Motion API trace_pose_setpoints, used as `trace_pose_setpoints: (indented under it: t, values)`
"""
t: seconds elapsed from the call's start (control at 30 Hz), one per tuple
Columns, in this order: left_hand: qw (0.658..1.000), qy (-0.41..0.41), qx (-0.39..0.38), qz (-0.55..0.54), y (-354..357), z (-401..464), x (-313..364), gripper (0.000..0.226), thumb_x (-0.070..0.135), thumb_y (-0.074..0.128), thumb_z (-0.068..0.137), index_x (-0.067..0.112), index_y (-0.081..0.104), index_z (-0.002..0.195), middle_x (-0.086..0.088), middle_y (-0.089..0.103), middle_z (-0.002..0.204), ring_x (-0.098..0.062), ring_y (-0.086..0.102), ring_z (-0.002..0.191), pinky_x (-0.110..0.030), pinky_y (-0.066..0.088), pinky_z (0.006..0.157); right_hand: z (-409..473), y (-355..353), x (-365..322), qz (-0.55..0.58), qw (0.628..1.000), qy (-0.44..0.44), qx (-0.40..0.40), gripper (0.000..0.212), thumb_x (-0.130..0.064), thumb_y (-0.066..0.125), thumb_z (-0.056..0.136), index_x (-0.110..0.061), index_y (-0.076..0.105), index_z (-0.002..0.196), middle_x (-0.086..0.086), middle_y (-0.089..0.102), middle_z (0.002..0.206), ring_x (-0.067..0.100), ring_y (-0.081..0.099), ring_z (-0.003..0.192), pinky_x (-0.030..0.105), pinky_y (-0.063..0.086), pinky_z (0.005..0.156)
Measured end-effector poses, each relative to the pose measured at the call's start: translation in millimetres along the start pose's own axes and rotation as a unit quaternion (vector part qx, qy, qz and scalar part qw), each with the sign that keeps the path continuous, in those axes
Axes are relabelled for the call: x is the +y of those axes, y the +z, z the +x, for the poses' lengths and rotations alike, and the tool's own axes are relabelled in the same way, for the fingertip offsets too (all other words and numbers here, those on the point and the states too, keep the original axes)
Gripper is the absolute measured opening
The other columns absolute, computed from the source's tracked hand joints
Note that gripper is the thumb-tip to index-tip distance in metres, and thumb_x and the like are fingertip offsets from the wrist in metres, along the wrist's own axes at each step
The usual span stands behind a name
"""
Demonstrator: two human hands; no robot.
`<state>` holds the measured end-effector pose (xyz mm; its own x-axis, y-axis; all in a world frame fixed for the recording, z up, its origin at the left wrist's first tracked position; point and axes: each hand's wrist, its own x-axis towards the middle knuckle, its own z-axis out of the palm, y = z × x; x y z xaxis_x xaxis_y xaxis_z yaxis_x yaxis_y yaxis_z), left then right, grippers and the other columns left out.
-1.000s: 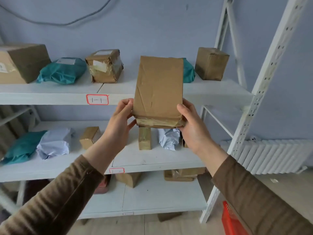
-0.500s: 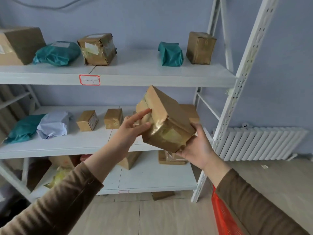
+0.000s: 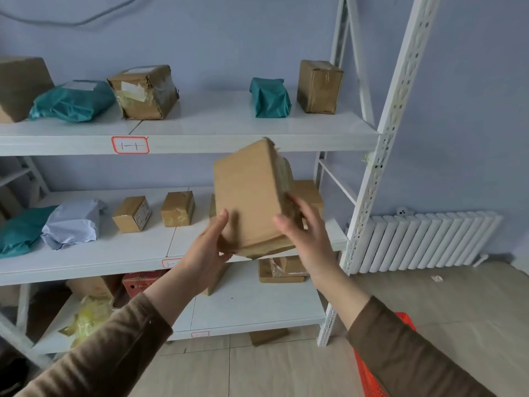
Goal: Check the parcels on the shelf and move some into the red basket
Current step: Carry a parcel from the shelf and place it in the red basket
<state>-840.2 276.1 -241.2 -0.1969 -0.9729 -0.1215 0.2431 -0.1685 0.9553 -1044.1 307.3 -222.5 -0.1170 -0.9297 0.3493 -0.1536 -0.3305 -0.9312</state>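
Observation:
I hold a brown cardboard parcel (image 3: 247, 193) in front of the middle shelf, upright and slightly tilted, its plain face toward me and a taped edge at the bottom. My left hand (image 3: 207, 247) grips its lower left corner from below. My right hand (image 3: 305, 236) presses against its lower right side, fingers spread and blurred. The red basket (image 3: 369, 373) shows only as a strip on the floor at the bottom right, mostly hidden behind my right sleeve.
The white metal shelf (image 3: 229, 130) carries several parcels: brown boxes (image 3: 319, 87) and teal bags (image 3: 270, 98) on top, small boxes (image 3: 177, 209) and a grey bag (image 3: 71, 223) in the middle, more below. A white radiator (image 3: 423, 242) stands at the right wall.
The parcel has been turned in my hands from a flat upright view, through a corner-on tilt, to its plain face showing. It dropped from top-shelf height to the middle shelf.

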Motion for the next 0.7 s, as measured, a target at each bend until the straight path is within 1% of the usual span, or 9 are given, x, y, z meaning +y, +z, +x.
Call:
trace_pose_setpoints:
  t: [0.07, 0.13, 0.27, 0.33, 0.4, 0.47, 0.53, 0.6, 0.7]
  values:
    - [0.999, -0.026, 0.004, -0.028, -4.0, 10.8, -9.9, 0.060, 0.058, 0.056, 0.097, 0.023, 0.055, 0.146, 0.002, 0.063, 0.146, -0.018, 0.058, 0.135, -0.042, 0.048, 0.109, -3.1, 5.7, 0.3, -0.125, 0.989, -0.079, 0.025, 0.081, -0.068, 0.073, 0.074, -0.033, 0.053, 0.145, -0.010, 0.048, 0.149, 0.013, 0.042, 0.141, 0.039, 0.042, 0.115]
    - [0.999, -0.029, -0.006, -0.032, -6.4, 16.1, -17.7, 0.052, 0.049, 0.051, 0.104, 0.019, 0.055, 0.146, -0.002, 0.064, 0.145, -0.021, 0.058, 0.137, -0.046, 0.046, 0.113, -7.5, 8.8, 0.7, -0.186, 0.977, -0.104, 0.029, 0.089, -0.068, 0.072, 0.076, -0.032, 0.042, 0.152, -0.009, 0.033, 0.160, 0.014, 0.025, 0.148, 0.042, 0.032, 0.121]
    - [0.999, 0.011, -0.028, -0.038, -14.3, 16.7, -18.4, 0.039, 0.032, 0.048, 0.108, 0.017, 0.058, 0.143, -0.005, 0.068, 0.134, -0.029, 0.058, 0.129, -0.047, 0.043, 0.111, -8.0, 2.6, 9.7, -0.219, 0.966, -0.133, -0.020, 0.092, -0.059, 0.073, 0.080, -0.033, 0.032, 0.158, -0.006, 0.016, 0.171, 0.013, 0.015, 0.153, 0.048, 0.031, 0.122]
    - [0.998, 0.044, -0.049, -0.013, -17.7, 15.3, -15.9, 0.041, 0.023, 0.056, 0.104, 0.023, 0.056, 0.145, -0.003, 0.068, 0.135, -0.024, 0.060, 0.126, -0.046, 0.045, 0.111, -5.8, -3.8, 18.1, -0.222, 0.964, -0.135, -0.047, 0.087, -0.046, 0.070, 0.083, -0.033, 0.030, 0.159, -0.006, 0.012, 0.172, 0.011, 0.010, 0.156, 0.047, 0.026, 0.125]
    - [0.995, 0.077, -0.053, 0.023, -17.2, 11.8, -13.4, 0.050, 0.014, 0.059, 0.096, 0.024, 0.055, 0.144, -0.002, 0.069, 0.136, -0.019, 0.064, 0.125, -0.040, 0.045, 0.111, -3.5, -10.1, 28.6, -0.181, 0.974, -0.118, -0.064, 0.086, -0.029, 0.066, 0.086, -0.036, 0.025, 0.161, -0.011, 0.010, 0.172, 0.007, 0.009, 0.157, 0.048, 0.029, 0.125]
    - [0.993, 0.097, -0.046, 0.042, -16.3, 9.6, -13.1, 0.047, 0.010, 0.052, 0.092, 0.019, 0.058, 0.138, -0.002, 0.073, 0.129, -0.018, 0.066, 0.121, -0.040, 0.044, 0.113, 0.8, -16.7, 38.8, -0.118, 0.986, -0.096, -0.064, 0.087, -0.018, 0.063, 0.089, -0.046, 0.021, 0.160, -0.016, 0.016, 0.170, 0.006, 0.018, 0.157, 0.050, 0.037, 0.121]
    - [0.995, 0.087, -0.046, 0.031, -13.9, 7.1, -12.4, 0.044, 0.017, 0.037, 0.100, 0.013, 0.059, 0.138, -0.008, 0.071, 0.133, -0.023, 0.065, 0.124, -0.047, 0.041, 0.118, 6.8, -23.5, 49.4, -0.105, 0.991, -0.072, -0.052, 0.086, -0.010, 0.064, 0.094, -0.051, 0.022, 0.157, -0.010, 0.031, 0.166, 0.010, 0.034, 0.152, 0.048, 0.041, 0.119]
    - [0.998, 0.053, -0.033, -0.004, -9.1, 3.6, -7.8, 0.048, 0.028, 0.023, 0.110, 0.016, 0.061, 0.137, -0.013, 0.069, 0.137, -0.027, 0.065, 0.125, -0.052, 0.041, 0.117, 9.7, -30.2, 60.3, -0.149, 0.985, -0.069, -0.044, 0.081, -0.011, 0.066, 0.097, -0.047, 0.023, 0.155, -0.007, 0.043, 0.160, 0.011, 0.042, 0.147, 0.047, 0.041, 0.119]
    - [0.999, 0.002, -0.033, -0.026, -1.6, -5.1, 3.6, 0.070, 0.067, 0.019, 0.103, 0.023, 0.063, 0.134, -0.008, 0.073, 0.132, -0.023, 0.069, 0.121, -0.046, 0.047, 0.110, 9.4, -35.8, 71.8, -0.209, 0.970, -0.111, -0.048, 0.085, -0.010, 0.067, 0.098, -0.047, 0.020, 0.160, -0.021, 0.036, 0.161, 0.003, 0.038, 0.147, 0.047, 0.044, 0.117]
